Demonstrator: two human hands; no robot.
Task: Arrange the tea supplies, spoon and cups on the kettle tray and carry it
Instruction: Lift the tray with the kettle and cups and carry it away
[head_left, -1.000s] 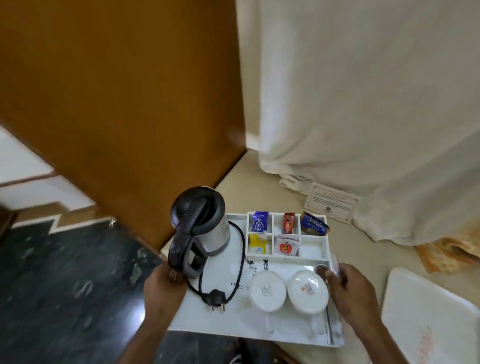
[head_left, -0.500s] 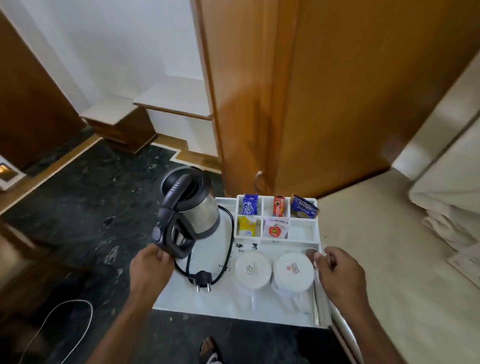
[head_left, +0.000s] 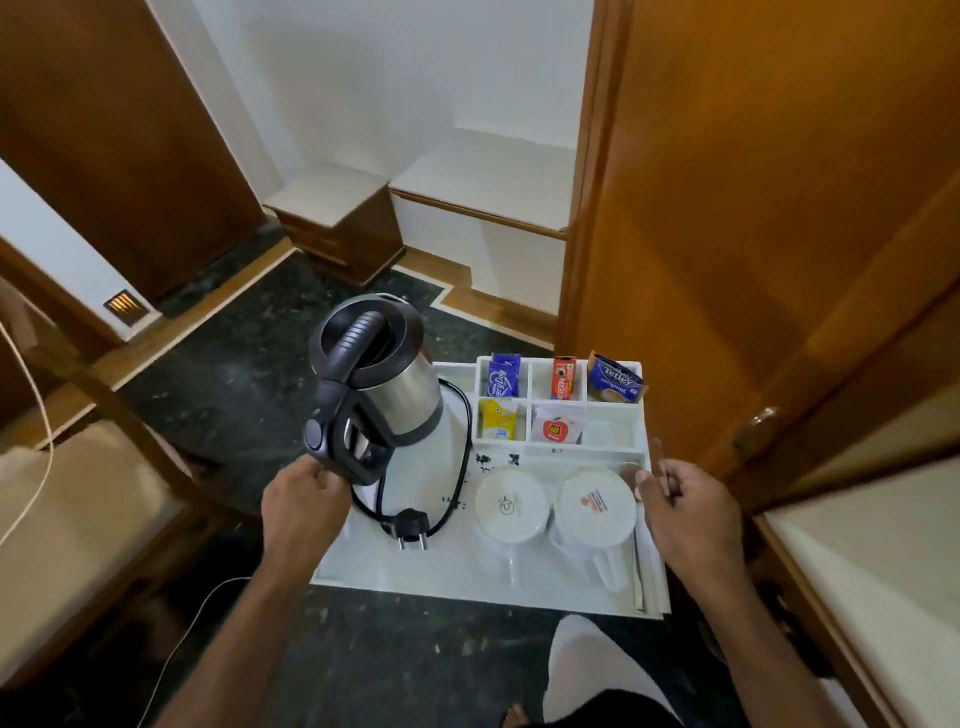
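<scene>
White tray (head_left: 415, 566) held in air above dark floor (head_left: 218, 374), left hand (head_left: 304, 501) clasped on its left edge, right hand (head_left: 685, 512) on its right edge; kettle (head_left: 382, 392), sachets (head_left: 558, 397), two cups (head_left: 553, 512), spoon (head_left: 637, 566) aboard.

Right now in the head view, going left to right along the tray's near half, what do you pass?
Left hand → plug → left cup → right cup → right hand.

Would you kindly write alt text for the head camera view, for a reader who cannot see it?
Two bare hands, left hand and right hand, carry a white tray above a dark floor. It holds a steel kettle with its plug, two covered cups, a spoon and sachets in compartments.
</scene>
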